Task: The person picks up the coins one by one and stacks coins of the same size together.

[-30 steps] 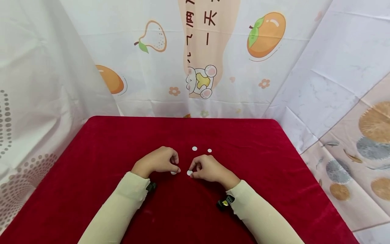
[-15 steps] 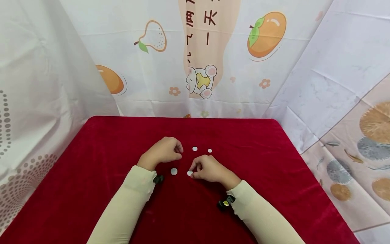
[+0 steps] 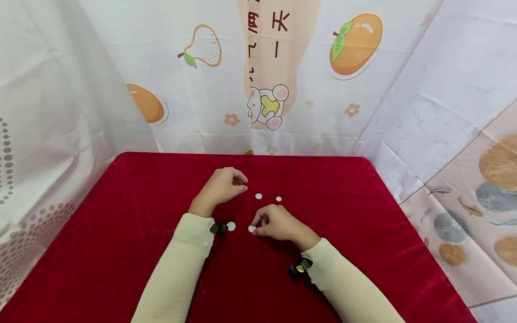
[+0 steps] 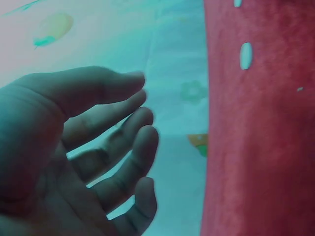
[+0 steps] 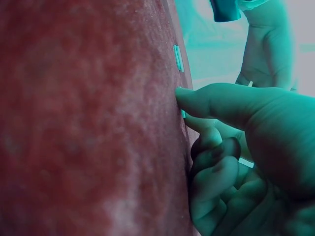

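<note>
In the head view my right hand (image 3: 278,224) holds a small white disc (image 3: 251,229) against the red cloth, its thumb and index fingertip at the disc's edges. The right wrist view shows that disc's edge (image 5: 183,113) between thumb and finger, other fingers curled. A slightly larger white disc (image 3: 231,226) lies left of it, beside my left wrist. My left hand (image 3: 221,186) hovers above the cloth, fingers loosely bent and apart, holding nothing. Right of its fingertips lie two more white discs, one nearer (image 3: 258,196) and a smaller one (image 3: 278,198).
Red velvet cloth (image 3: 161,179) covers the table. Behind it hangs a white curtain (image 3: 194,107) with fruit prints, and more hanging sheets stand at the left and right sides. Each wrist wears a small black camera (image 3: 218,229).
My left hand has left the larger disc and moved forward and slightly right, uncovering that disc. The right hand stays at its disc.
</note>
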The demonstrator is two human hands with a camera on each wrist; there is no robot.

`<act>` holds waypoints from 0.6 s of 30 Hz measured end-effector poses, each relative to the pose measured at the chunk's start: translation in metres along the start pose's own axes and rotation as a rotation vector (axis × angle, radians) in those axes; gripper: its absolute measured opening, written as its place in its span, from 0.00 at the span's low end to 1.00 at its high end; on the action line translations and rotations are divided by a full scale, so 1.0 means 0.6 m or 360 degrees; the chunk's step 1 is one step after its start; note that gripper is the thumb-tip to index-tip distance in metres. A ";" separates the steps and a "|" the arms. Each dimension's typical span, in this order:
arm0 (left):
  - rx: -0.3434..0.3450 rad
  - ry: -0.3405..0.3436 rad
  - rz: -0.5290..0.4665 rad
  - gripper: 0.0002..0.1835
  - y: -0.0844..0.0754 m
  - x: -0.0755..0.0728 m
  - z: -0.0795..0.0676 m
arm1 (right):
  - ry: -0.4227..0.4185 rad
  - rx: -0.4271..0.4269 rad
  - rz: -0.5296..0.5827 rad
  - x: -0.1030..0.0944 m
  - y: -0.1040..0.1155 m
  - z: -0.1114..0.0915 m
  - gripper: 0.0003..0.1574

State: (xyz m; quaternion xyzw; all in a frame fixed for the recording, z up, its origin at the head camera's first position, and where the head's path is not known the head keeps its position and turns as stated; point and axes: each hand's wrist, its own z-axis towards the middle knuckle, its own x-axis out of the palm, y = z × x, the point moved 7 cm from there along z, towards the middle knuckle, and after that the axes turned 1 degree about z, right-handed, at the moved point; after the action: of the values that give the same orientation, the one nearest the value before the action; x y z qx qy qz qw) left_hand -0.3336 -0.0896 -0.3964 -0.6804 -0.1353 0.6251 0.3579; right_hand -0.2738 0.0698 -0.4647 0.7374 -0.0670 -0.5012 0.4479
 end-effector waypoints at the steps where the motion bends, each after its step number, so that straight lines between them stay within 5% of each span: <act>1: -0.0001 -0.0012 -0.0003 0.11 -0.001 0.004 0.002 | -0.0004 0.0000 0.0001 -0.001 0.001 -0.001 0.05; 18: -0.0024 -0.0050 0.0022 0.11 0.018 0.060 0.022 | -0.0005 -0.0002 -0.0027 -0.003 0.002 -0.001 0.05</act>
State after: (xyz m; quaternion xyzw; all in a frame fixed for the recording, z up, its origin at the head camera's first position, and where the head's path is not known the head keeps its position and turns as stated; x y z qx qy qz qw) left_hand -0.3422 -0.0703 -0.4298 -0.6741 -0.1408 0.6372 0.3462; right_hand -0.2737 0.0704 -0.4623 0.7369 -0.0611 -0.5062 0.4440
